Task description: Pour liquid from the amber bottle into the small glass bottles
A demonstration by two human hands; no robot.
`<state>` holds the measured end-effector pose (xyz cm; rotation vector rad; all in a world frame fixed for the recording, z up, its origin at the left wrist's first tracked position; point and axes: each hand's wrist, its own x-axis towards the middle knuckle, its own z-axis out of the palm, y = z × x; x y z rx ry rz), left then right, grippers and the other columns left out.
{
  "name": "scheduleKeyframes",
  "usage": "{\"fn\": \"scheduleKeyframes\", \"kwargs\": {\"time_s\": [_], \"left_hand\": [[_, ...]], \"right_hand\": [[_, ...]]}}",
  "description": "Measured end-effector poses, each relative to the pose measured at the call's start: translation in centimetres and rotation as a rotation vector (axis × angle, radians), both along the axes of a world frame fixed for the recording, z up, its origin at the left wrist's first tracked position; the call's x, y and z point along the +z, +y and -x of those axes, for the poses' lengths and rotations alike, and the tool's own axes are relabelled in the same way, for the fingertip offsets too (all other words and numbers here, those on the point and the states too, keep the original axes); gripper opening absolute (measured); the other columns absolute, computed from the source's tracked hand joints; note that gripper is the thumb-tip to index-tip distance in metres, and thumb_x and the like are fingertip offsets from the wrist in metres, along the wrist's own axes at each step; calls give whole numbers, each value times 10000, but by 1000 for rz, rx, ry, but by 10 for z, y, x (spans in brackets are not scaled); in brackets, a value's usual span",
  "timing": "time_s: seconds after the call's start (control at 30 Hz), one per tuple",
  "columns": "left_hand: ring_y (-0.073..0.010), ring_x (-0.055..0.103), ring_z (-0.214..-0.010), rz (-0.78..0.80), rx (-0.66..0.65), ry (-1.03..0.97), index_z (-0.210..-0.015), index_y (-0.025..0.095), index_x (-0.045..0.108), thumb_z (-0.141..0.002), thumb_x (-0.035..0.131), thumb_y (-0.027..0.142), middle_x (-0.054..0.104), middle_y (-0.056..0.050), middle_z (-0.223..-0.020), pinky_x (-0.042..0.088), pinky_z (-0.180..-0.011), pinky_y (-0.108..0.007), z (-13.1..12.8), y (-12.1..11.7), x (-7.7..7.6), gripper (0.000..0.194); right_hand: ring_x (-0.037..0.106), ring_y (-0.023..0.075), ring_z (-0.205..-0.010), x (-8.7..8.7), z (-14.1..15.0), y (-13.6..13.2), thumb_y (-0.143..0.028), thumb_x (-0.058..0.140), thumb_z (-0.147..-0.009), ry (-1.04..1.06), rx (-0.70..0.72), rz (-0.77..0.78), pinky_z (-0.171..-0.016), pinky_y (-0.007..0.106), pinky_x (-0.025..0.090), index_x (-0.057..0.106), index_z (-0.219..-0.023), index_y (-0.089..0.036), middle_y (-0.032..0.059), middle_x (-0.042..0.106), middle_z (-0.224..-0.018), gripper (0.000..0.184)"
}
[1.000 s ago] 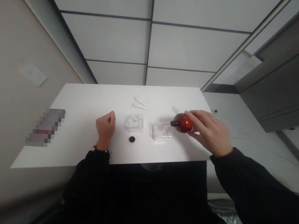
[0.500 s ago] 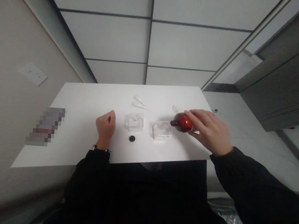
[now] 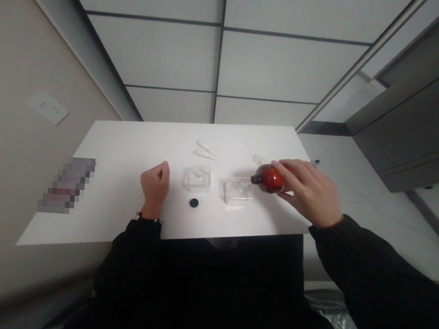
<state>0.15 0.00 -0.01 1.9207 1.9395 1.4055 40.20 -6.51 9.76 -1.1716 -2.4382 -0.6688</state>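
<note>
Head view: right hand [image 3: 309,193] had its fingers closed around an amber bottle [image 3: 269,179], held tilted, neck toward 9 o'clock, just beside a clear bottle [image 3: 238,192]. Left hand [image 3: 154,190] lay curled shut, gripping nothing, on the table [image 3: 127,143]; black cap [image 3: 193,203] sat at its 4 o'clock.
</note>
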Motion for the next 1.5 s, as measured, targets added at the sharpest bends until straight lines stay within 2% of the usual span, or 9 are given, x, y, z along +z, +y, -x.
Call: {"fn": "scheduleKeyframes", "kwargs": {"time_s": [0.27,0.73,1.2,1.5], "left_hand": [[-102,218,-506,20,5,-7,-596,229,205,-1015,485,326,195,46,-535,139,-598,-367,-1,-1,1,513],[-109,227,-501,12,0,13,-584,234,210,-1006,493,317,198,47,-530,144,-593,-361,1,0,0,515],[-107,227,-503,15,2,-3,-581,228,209,-1003,497,322,208,42,-521,151,-589,-359,0,0,0,519],[-102,224,-497,34,13,-6,-563,224,223,-990,505,308,204,41,-512,144,-586,-361,0,1,2,519]], "right_hand": [[691,328,-1136,0,0,0,-98,752,-894,19,-22,10,-880,432,579,407,-1637,-209,150,735,-1300,827],[695,323,-1124,1,-1,0,-147,755,-923,-7,-33,-22,-849,415,577,464,-1574,-192,158,734,-1294,714],[687,349,-1164,-1,-3,0,-124,750,-898,30,-50,21,-911,466,584,405,-1658,-238,157,724,-1333,842],[687,332,-1132,2,-2,0,-120,750,-902,-3,-37,-16,-866,432,578,463,-1595,-193,166,730,-1303,753]]}}
